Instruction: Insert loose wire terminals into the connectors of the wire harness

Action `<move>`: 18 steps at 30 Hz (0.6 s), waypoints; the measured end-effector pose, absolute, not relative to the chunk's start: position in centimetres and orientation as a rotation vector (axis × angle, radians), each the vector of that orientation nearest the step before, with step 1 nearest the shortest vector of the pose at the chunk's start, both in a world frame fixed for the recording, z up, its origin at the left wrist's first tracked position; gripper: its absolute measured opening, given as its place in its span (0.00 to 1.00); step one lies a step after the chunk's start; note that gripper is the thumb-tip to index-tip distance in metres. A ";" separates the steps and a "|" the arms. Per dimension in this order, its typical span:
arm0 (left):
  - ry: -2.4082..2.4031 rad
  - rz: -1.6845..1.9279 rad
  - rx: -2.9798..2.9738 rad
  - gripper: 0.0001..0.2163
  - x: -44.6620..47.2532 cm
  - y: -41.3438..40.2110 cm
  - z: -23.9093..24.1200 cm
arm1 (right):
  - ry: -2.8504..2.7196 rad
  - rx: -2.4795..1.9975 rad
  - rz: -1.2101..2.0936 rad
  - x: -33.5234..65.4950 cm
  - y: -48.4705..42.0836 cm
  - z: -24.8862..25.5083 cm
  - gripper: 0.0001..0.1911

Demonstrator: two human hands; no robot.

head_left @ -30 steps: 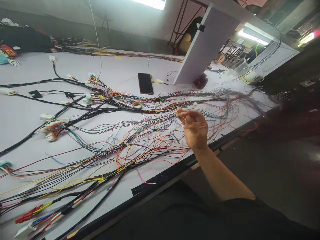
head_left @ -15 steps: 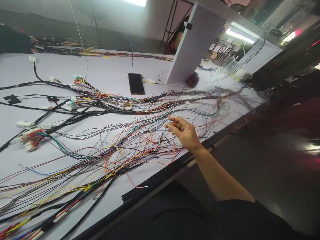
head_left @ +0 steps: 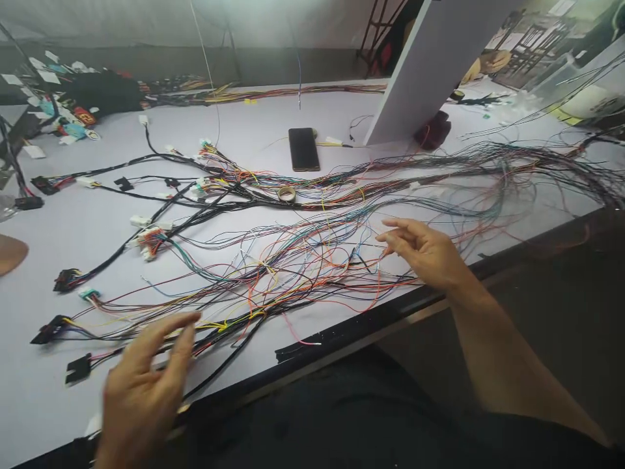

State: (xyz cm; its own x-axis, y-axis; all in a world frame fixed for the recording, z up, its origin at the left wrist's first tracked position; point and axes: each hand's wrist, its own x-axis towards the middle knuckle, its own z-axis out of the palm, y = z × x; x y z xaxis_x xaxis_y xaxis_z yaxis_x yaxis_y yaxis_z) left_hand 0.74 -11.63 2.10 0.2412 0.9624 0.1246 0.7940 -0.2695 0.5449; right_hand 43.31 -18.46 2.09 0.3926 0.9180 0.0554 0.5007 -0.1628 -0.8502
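On the white tabletop lies a long wiring harness (head_left: 273, 303) with loose, many-coloured wires and black-wrapped branches. At the lower left my left hand (head_left: 146, 384) hovers over the near branches, thumb and forefinger apart, with nothing visible between them. Close to the table's front edge my right hand (head_left: 427, 251) is above the loose wires, its thumb and forefinger slightly apart and the other fingers curled. Thin orange and blue wires pass near its fingertips; no held wire can be made out. A black connector (head_left: 79, 369) and a teal connector (head_left: 90, 295) end branches near my left hand.
A phone (head_left: 303, 149) and a tape roll (head_left: 286, 194) lie beyond the harness. An upright white panel (head_left: 415, 71) divides the table. Another person's hand (head_left: 495, 60) shows behind it. A rounded skin-coloured shape (head_left: 10, 255) enters at the left edge.
My left hand has come into view at the lower left. The view has swung left, showing more connectors there. My right hand keeps about the same pose over the wires.
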 end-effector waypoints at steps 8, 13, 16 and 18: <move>1.293 0.597 2.628 0.11 2.7 -13.3 -1.8 | -1.075 -1.695 0.740 42.0 -18.6 2.0 0.17; 1.250 0.532 2.690 0.12 2.8 -12.2 -1.9 | -0.874 -1.508 1.020 39.4 -17.5 0.9 0.20; 1.290 0.397 2.615 0.11 4.2 -11.2 -1.7 | -0.742 -1.420 1.147 38.3 -16.9 -0.4 0.22; 1.307 0.267 2.502 0.13 5.2 -10.6 -1.5 | -0.681 -1.410 1.196 37.9 -16.7 -0.9 0.23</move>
